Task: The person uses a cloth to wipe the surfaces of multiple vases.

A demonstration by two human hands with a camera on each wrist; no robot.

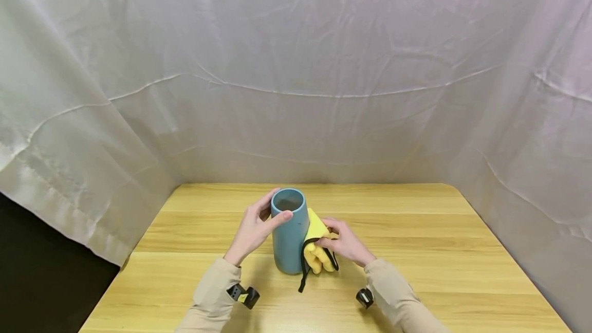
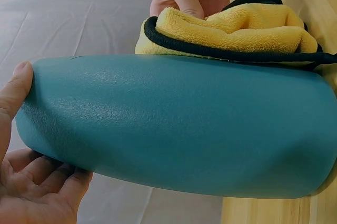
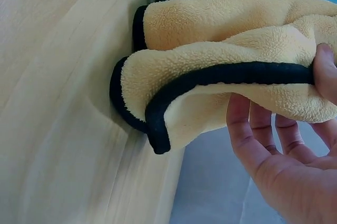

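Observation:
A tall blue-green vase (image 1: 290, 245) with an open round mouth stands upright on the wooden table. My left hand (image 1: 253, 227) grips it near the rim, thumb across the front and fingers around the far left side. Against the vase's right side sits a folded yellow cloth (image 1: 316, 227) with black edging, bunched in thick folds in the left wrist view. My right hand (image 1: 343, 242) pinches this cloth between thumb and fingers. In the right wrist view the cloth's lower folds (image 3: 210, 71) hang close over the tabletop, and a dark grey patch shows behind them.
The light wooden table (image 1: 416, 251) reaches out on both sides of the hands. Pale grey fabric (image 1: 314, 117) hangs behind the table and along its sides. A dark area (image 1: 41, 266) lies beyond the table's left edge. Small black cameras (image 1: 365, 298) are strapped to both wrists.

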